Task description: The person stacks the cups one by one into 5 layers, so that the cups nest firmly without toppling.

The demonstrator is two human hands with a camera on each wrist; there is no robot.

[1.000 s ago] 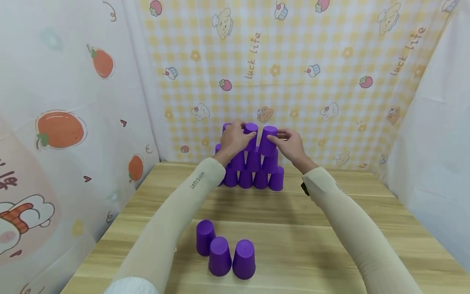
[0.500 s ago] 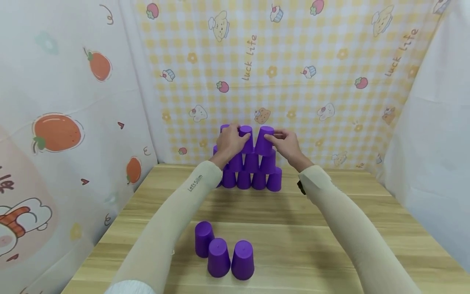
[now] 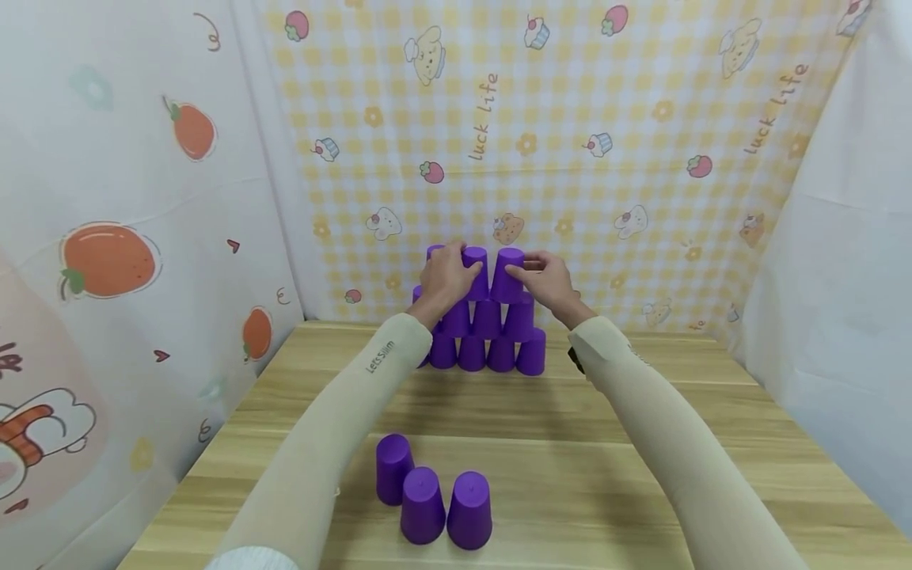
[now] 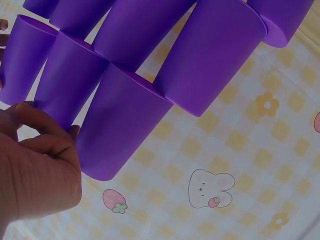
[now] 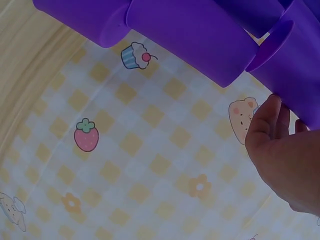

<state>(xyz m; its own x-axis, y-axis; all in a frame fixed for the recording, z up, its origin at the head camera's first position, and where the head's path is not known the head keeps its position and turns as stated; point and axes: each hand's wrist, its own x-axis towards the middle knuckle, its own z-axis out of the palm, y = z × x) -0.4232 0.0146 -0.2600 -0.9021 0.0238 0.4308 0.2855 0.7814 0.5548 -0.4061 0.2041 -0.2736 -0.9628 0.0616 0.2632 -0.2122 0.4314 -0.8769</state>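
Purple plastic cups stand upside down in a stacked wall at the back of the table, the bottom row [image 3: 472, 352] carrying a second row [image 3: 488, 320] and a third. My left hand [image 3: 445, 277] holds the middle cup [image 3: 476, 273] of the top row by its upper end, finger and thumb on either side. Left of it, a top-row cup [image 4: 122, 125] is mostly hidden behind that hand in the head view. My right hand [image 3: 547, 281] pinches the right-hand top cup [image 3: 507, 277], whose rim rests at the tops of two second-row cups.
Three more upside-down purple cups, a left one [image 3: 394, 469], a middle one [image 3: 423, 507] and a right one [image 3: 470, 511], stand near the front of the wooden table [image 3: 570, 459]. A checked cloth [image 3: 606, 190] hangs close behind the stack.
The right-hand top cup, tilted before, now stands upright and a little further left, closer to the middle cup. My right hand moved left with it; the left hand stays at its cup.
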